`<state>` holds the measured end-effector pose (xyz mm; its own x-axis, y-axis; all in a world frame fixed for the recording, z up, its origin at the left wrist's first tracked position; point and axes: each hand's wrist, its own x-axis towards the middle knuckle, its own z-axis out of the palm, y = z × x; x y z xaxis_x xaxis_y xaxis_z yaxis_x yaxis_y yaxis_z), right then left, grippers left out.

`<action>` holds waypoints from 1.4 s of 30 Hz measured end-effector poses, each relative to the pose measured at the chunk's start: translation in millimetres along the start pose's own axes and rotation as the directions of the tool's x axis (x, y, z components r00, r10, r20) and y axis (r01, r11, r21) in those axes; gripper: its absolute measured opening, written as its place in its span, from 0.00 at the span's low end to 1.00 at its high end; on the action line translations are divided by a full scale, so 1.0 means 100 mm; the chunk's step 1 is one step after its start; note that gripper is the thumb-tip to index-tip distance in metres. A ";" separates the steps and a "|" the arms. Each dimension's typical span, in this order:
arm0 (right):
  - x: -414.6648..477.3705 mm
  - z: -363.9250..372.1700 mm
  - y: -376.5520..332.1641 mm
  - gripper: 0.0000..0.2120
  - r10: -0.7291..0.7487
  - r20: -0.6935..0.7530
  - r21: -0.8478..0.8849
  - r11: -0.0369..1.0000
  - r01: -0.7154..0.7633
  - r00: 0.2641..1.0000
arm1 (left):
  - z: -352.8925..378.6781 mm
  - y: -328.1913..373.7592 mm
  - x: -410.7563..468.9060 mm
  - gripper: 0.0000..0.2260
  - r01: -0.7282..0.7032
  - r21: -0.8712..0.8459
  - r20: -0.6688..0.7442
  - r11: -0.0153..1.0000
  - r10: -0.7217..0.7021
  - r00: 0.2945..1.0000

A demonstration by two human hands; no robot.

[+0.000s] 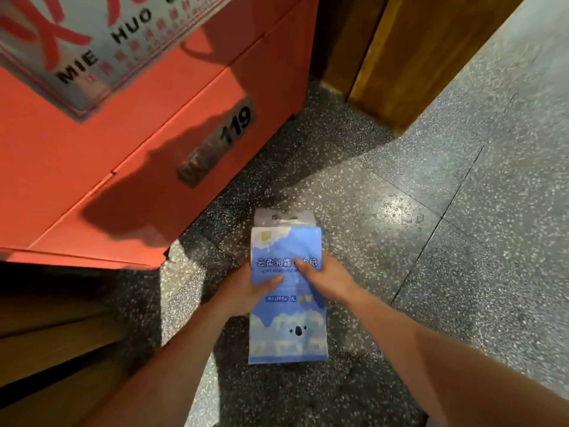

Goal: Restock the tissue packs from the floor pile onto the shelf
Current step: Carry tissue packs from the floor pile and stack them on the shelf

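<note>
Blue tissue pack (288,328) sits btwn L hand (243,291) & R hand (331,280), fingers (304,271) clamped on its middle.

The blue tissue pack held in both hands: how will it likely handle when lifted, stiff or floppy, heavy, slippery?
Probably light and soft: the tissue pack is a plastic-wrapped bundle, and the left hand and right hand grip it mid-length without visible sag. Its smooth film may be somewhat slippery. Flat-sided, so unlikely to roll.

One head view, wide-angle, pitched steeply down at the floor (462,211); left hand (246,289) and right hand (331,278) near, mid-frame; cabinet (123,155) close, upper left.
</note>
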<state>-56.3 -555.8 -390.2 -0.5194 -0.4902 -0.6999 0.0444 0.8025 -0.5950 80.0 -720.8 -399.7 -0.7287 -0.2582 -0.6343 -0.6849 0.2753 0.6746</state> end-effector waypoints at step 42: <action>-9.16 -2.02 -4.30 0.21 -0.696 0.681 0.033 0.340 0.940 0.228 | 0.21 5.28 -9.91 0.25 -0.222 -0.435 -0.900 0.873 -0.416 0.130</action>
<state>228.5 -383.0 586.6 0.4316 -0.9020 -0.0142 -0.4452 -0.1993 -0.8730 441.1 -299.8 577.1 0.1901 -0.9815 -0.0233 -0.4362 -0.1056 0.8936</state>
